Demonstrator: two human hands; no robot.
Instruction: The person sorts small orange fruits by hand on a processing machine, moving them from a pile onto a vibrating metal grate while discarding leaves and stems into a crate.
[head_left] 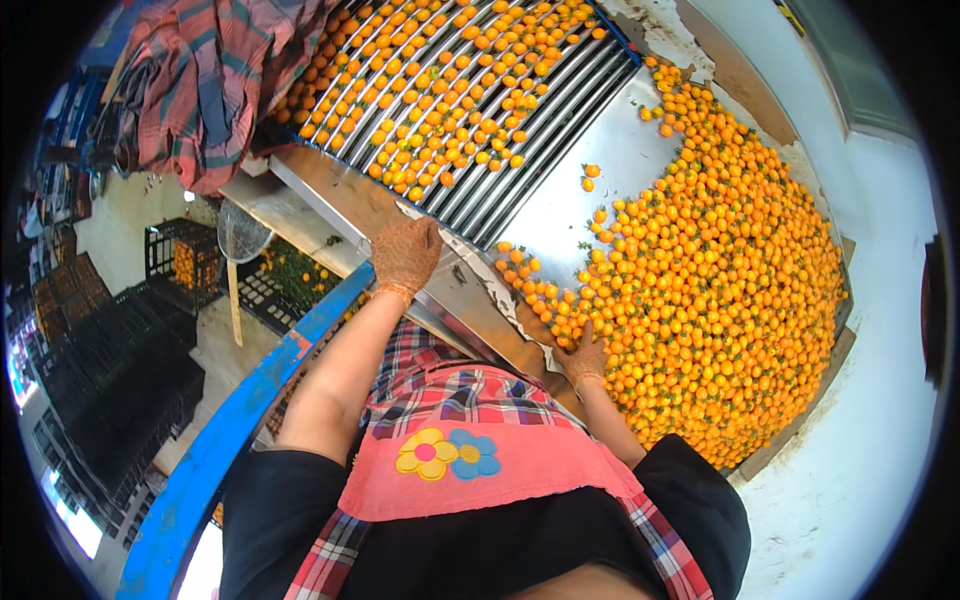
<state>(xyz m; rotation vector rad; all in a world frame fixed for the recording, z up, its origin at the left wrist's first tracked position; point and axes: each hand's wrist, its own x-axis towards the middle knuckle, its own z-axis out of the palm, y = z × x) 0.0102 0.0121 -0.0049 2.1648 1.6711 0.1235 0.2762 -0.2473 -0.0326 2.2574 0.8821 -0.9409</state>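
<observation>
A large heap of orange cherry tomatoes (730, 290), several with green stems, covers the right part of a shiny metal tray (560, 200). My right hand (582, 358), in a brown patterned glove, lies at the heap's near left edge. Its fingers are apart and touch the tomatoes. On the near side of the roller conveyor (535, 165), my left hand (405, 252) rests by the frame in a matching glove. Its fingers are curled in, and whatever lies under them is hidden. More tomatoes sit in rows between the metal rollers.
A blue rail (235, 425) runs along my left side. Beyond it are stacked black crates (120, 365), a crate of tomatoes (185, 262) and a round mesh strainer (243, 235). Checked cloth (205, 90) hangs at the conveyor's far left. A white wall (885, 280) stands right.
</observation>
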